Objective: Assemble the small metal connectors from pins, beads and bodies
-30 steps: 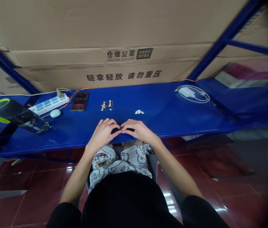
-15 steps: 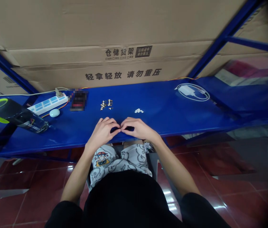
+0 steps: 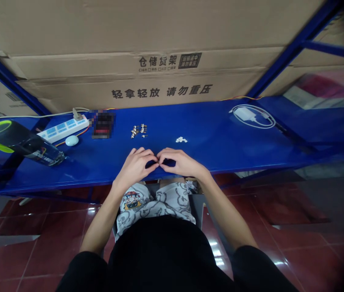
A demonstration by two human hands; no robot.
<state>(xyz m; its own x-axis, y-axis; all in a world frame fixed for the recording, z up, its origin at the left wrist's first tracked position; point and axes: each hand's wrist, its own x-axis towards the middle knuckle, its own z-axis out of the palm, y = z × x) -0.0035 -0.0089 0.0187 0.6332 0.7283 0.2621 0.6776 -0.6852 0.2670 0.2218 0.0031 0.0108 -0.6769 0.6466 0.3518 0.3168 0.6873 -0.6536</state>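
Observation:
My left hand (image 3: 138, 164) and my right hand (image 3: 179, 163) meet over the front part of the blue shelf (image 3: 214, 138). Thumb and forefinger are pinched on each side, fingertips touching in the middle. A tiny piece seems to sit between them, too small and covered to name. Just beyond my left hand lies a group of several small parts (image 3: 134, 132) with white bodies and brownish metal ends. A little pile of small white pieces (image 3: 181, 139) rests behind my right hand.
At left a dark bottle with a lime-green handle (image 3: 34, 146) lies tilted by a white power strip (image 3: 63, 128) and a pale round object (image 3: 72, 140). A blurred-out dark item (image 3: 103, 125) is beside them. Far right is a white charger with coiled cable (image 3: 247, 115). Cardboard (image 3: 159, 36) backs the shelf.
The view has shifted slightly, so the shelf and its things sit a little higher and further right. Both hands keep their fingertip-to-fingertip pinch; the loose parts lie as before.

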